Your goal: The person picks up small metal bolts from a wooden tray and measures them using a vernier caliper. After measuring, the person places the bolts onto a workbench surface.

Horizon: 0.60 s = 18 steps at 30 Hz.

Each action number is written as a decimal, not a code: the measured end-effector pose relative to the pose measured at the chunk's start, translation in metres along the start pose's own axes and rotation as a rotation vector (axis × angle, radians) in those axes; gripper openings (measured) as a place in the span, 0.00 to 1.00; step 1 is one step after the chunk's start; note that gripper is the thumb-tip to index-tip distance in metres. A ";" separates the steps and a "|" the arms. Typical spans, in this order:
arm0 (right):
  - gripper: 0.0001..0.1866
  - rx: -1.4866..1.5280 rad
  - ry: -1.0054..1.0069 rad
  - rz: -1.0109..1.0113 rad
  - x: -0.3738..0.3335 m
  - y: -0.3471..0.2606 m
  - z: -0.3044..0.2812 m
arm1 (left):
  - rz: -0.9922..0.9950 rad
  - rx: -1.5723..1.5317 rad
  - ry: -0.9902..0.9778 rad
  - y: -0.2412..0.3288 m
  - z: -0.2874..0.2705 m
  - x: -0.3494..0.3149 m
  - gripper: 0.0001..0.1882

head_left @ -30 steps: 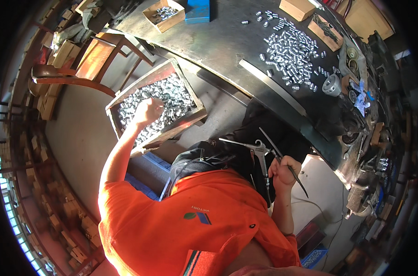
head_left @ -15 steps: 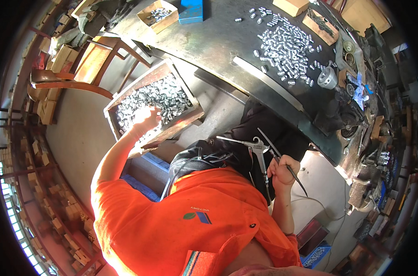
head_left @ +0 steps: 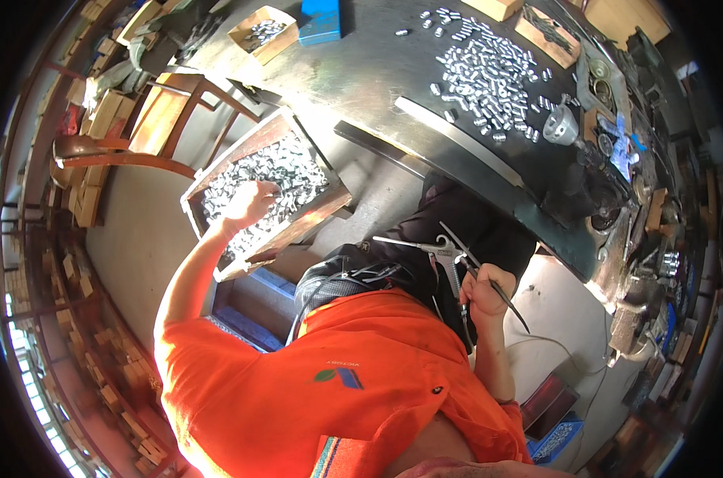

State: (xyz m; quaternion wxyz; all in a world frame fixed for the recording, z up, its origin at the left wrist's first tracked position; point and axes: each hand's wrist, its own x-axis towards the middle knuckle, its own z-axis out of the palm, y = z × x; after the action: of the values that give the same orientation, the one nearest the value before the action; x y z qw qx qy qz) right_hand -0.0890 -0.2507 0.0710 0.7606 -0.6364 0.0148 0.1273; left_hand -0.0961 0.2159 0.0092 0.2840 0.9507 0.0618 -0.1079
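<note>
Beside the near edge of the flat dark tabletop (head_left: pixel 353 76), an open wooden box (head_left: pixel 310 223) is set. In the right hand (head_left: pixel 489 290) a slender dark rod (head_left: pixel 513 312) is clenched. Over the box's small silvery metal fittings (head_left: pixel 296 169) the left hand (head_left: pixel 252 205) is curled; any grasp cannot be told.

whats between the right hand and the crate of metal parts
Going from the right hand to the crate, the head view shows the air gun first, then dark trousers, then a strip of grey floor.
</note>
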 end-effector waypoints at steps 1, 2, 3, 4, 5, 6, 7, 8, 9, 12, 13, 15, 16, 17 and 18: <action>0.15 -0.016 0.015 0.005 -0.001 0.001 0.000 | -0.018 -0.078 -0.035 0.051 -0.020 0.005 0.12; 0.16 -0.036 -0.021 -0.020 -0.001 0.001 0.001 | -0.106 -0.340 -0.146 0.093 -0.031 0.004 0.14; 0.16 -0.048 -0.059 -0.047 0.000 0.002 0.002 | 0.054 -0.624 -0.087 0.092 -0.019 0.001 0.13; 0.16 -0.069 -0.083 -0.067 0.001 0.004 0.001 | 0.020 -0.732 -0.127 0.128 -0.019 -0.004 0.13; 0.18 -0.328 -0.053 -0.172 0.001 0.016 -0.003 | -0.008 -0.841 -0.178 0.167 -0.015 -0.006 0.13; 0.18 -0.345 -0.061 -0.204 0.002 0.015 -0.002 | 0.072 -1.037 -0.261 0.176 -0.002 -0.005 0.12; 0.17 -0.366 -0.065 -0.232 0.003 0.015 0.003 | 0.147 -1.236 -0.354 0.180 0.015 -0.003 0.11; 0.17 -0.419 -0.074 -0.329 0.005 0.005 0.007 | 0.105 -1.297 -0.419 0.186 0.030 -0.001 0.10; 0.17 -0.480 -0.082 -0.422 0.006 -0.008 0.010 | 0.087 -1.418 -0.483 0.195 0.047 0.000 0.10; 0.14 -0.407 -0.083 -0.391 0.004 -0.020 0.007 | 0.119 -1.713 -0.659 0.223 0.084 0.004 0.11; 0.14 -0.392 -0.103 -0.384 0.005 -0.021 0.004 | 0.094 -1.770 -0.716 0.230 0.092 0.006 0.12; 0.12 -0.355 -0.105 -0.365 0.005 -0.019 -0.001 | 0.037 -1.883 -0.806 0.241 0.099 0.009 0.13; 0.11 -0.351 -0.104 -0.362 0.005 -0.017 -0.003 | -0.016 -1.869 -0.769 0.247 0.100 0.008 0.15; 0.10 -0.347 -0.105 -0.359 0.004 -0.015 -0.004 | -0.031 -1.863 -0.792 0.248 0.102 0.009 0.15; 0.11 -0.345 -0.100 -0.361 0.006 -0.014 -0.003 | -0.039 -1.855 -0.803 0.248 0.101 0.011 0.15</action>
State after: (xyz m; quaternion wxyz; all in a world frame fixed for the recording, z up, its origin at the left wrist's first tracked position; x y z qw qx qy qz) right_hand -0.0800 -0.2553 0.0832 0.6510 -0.7420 -0.1588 0.0214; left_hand -0.0581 -0.0456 0.0543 0.9089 0.2470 0.0367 -0.3339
